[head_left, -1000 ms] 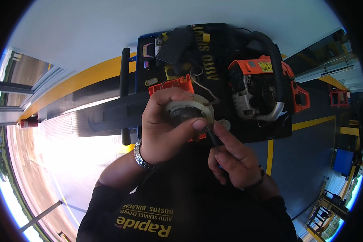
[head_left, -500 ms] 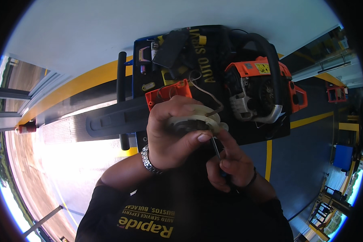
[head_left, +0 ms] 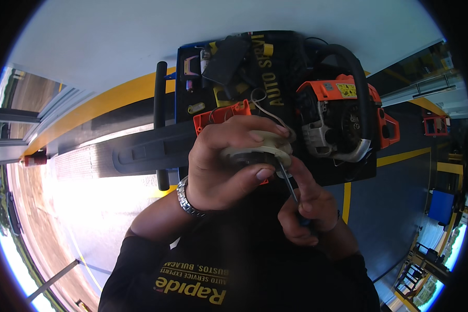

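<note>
My left hand (head_left: 213, 171) is closed round a round, pale plastic part (head_left: 260, 148) with a dark centre, its thumb along the lower side. My right hand (head_left: 309, 213) grips a screwdriver (head_left: 287, 179) with a blue handle. Its shaft reaches the part's lower right rim, where my right index finger also touches. An orange plastic housing (head_left: 210, 116) lies behind my left hand, with a pale cord (head_left: 266, 112) looped beside it. An orange-and-black chainsaw body (head_left: 320, 91) sits to the right of my hands.
The black work surface (head_left: 369, 166) holds a dark flat object (head_left: 223, 62) and small items. A long dark guide-bar cover (head_left: 140, 148) extends leftward past a black rail (head_left: 160, 88). A pale wall (head_left: 218, 15) stands behind. A blue box (head_left: 442, 208) is far right on the floor.
My left hand and the pale part have shifted rightward, and more fingers now curl over its top. My right hand and screwdriver have moved slightly right.
</note>
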{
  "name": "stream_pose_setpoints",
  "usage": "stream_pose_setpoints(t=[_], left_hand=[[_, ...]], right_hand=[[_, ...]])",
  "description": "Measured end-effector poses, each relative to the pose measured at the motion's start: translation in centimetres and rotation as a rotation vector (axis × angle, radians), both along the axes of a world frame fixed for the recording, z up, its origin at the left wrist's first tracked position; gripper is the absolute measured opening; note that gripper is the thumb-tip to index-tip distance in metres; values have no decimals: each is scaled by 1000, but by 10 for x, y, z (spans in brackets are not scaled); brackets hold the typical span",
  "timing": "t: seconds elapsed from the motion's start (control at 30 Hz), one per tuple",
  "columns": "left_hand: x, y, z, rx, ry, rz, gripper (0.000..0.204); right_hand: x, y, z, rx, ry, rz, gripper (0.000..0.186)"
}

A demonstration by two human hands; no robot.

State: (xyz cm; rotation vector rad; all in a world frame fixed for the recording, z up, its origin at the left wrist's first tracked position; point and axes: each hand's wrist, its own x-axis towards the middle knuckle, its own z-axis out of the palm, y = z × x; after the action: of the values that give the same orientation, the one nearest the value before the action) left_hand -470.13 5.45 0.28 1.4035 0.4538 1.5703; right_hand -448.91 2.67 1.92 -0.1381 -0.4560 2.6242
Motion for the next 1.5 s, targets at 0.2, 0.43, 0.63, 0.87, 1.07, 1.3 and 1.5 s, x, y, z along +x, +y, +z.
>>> stream_pose_setpoints(t=[0.2, 0.43, 0.63, 0.87, 1.07, 1.3, 1.5], left_hand=[[-12, 9, 7, -134, -153, -231, 24], [-12, 13, -8, -369, -295, -174, 20], [-13, 15, 1, -549, -281, -149, 21], [-7, 14, 6, -530, -220, -105, 19], [-10, 14, 7, -473, -244, -106, 17], [-15, 16, 5, -365, -90, -51, 16], [-8, 13, 9, -324, -75, 6, 17]], right_hand=[[5, 3, -2, -39, 35, 50, 65], [-6, 3, -7, -69, 40, 2, 64], [-15, 9, -13, -47, -26, -31, 74], [-21, 7, -14, 8, 37, -81, 73], [-19, 2, -8, -59, 111, -100, 70], [-20, -1, -5, -37, 94, -102, 70], [-16, -4, -1, -24, 69, -92, 69]])
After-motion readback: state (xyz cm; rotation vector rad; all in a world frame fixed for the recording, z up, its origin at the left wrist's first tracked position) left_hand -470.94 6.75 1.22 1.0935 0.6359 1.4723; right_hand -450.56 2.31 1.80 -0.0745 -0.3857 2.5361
